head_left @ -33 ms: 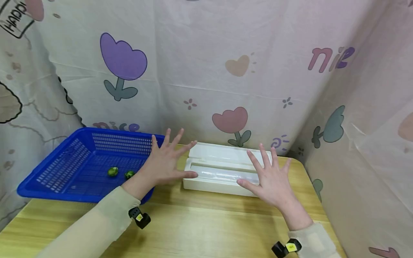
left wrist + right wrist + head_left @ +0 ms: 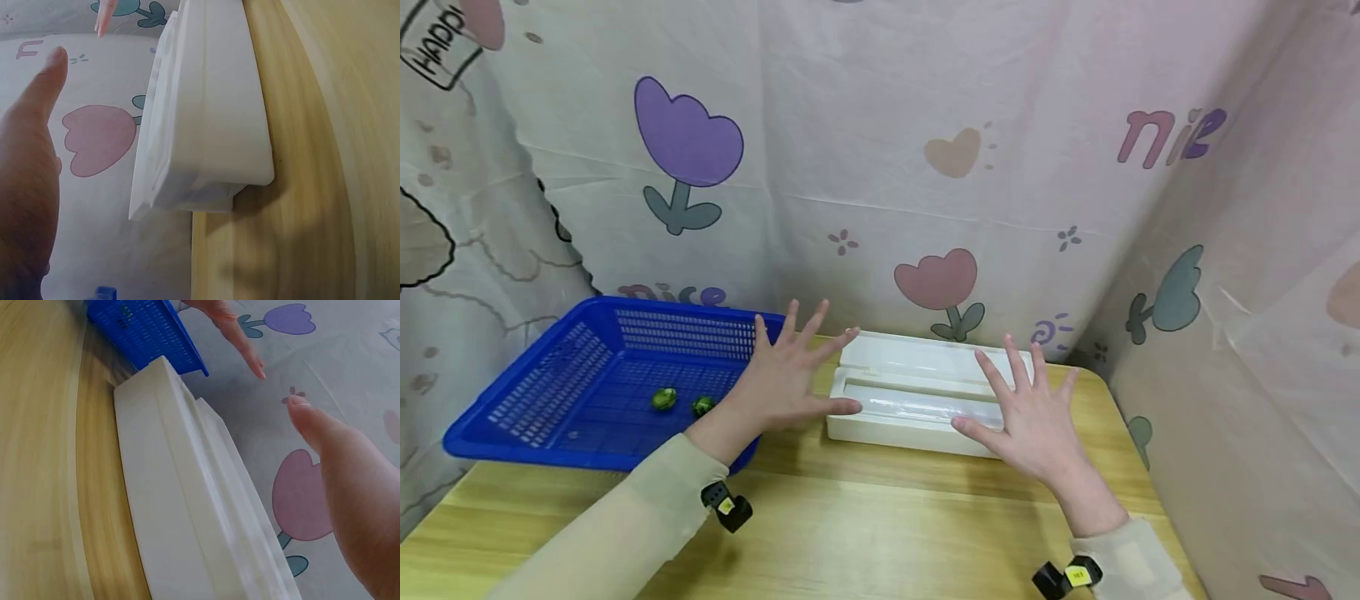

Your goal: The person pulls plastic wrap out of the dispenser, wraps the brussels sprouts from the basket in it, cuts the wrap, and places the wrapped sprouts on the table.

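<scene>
Both hands are raised with fingers spread, holding nothing. My left hand (image 2: pixel 778 379) hovers between the blue basket (image 2: pixel 587 458) and a white box (image 2: pixel 887 432). Over the box's right part is my right hand (image 2: pixel 1037 421), its fingers hiding that end. The box's lid stands raised at the back, and a clear, shiny roll (image 2: pixel 917 403) lies inside. In the left wrist view the box (image 2: pixel 225 100) shows end-on beside the left thumb. The right wrist view has the box (image 2: pixel 156 475) running lengthwise, apart from the right thumb.
Two small green round items, one (image 2: pixel 664 398) and another (image 2: pixel 703 406), lie in the basket at the left. A wooden table (image 2: pixel 865 525) carries everything. Patterned cloth (image 2: pixel 835 125) hangs behind the table and along its sides.
</scene>
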A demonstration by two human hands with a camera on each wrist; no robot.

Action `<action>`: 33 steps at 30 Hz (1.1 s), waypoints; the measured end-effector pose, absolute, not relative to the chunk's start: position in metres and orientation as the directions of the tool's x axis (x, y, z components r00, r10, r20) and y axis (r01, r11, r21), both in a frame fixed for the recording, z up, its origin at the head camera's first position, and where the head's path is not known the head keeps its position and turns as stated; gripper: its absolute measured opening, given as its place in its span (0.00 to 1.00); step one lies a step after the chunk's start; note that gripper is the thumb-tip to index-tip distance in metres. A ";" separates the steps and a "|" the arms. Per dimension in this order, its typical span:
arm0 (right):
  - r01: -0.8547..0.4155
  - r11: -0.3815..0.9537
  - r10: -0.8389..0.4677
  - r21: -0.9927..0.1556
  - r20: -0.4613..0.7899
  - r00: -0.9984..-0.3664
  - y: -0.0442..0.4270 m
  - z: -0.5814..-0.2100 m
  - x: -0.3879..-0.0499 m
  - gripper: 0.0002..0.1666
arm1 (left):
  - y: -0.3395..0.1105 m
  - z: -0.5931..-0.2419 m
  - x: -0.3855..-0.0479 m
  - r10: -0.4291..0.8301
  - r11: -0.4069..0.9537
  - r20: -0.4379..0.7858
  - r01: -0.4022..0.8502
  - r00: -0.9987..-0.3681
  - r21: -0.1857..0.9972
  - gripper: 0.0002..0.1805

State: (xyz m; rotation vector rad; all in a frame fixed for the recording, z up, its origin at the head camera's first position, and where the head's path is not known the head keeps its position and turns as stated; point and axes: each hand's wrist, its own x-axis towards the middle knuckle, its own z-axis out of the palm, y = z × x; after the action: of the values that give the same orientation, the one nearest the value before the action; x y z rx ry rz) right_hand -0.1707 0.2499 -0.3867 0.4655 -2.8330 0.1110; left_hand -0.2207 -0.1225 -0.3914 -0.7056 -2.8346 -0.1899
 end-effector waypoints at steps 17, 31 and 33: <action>-0.312 0.948 -0.285 -0.068 0.262 -0.922 0.258 -0.383 -0.172 0.60 | -0.120 -0.387 -0.226 0.453 0.882 0.241 0.472 -0.858 0.021 0.59; -0.315 0.943 -0.280 -0.104 0.260 -0.924 0.264 -0.383 -0.172 0.59 | -0.117 -0.386 -0.229 0.459 0.877 0.233 0.479 -0.858 0.036 0.59; -0.316 0.942 -0.279 -0.111 0.262 -0.924 0.264 -0.382 -0.173 0.59 | -0.118 -0.386 -0.229 0.456 0.878 0.230 0.476 -0.860 0.039 0.59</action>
State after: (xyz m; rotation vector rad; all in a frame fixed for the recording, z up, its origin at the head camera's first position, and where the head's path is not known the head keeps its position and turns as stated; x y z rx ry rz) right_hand -0.1725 0.2644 -0.3825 0.4435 -2.8543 0.2202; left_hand -0.2289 -0.1176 -0.3858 -0.7122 -2.8352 -0.1386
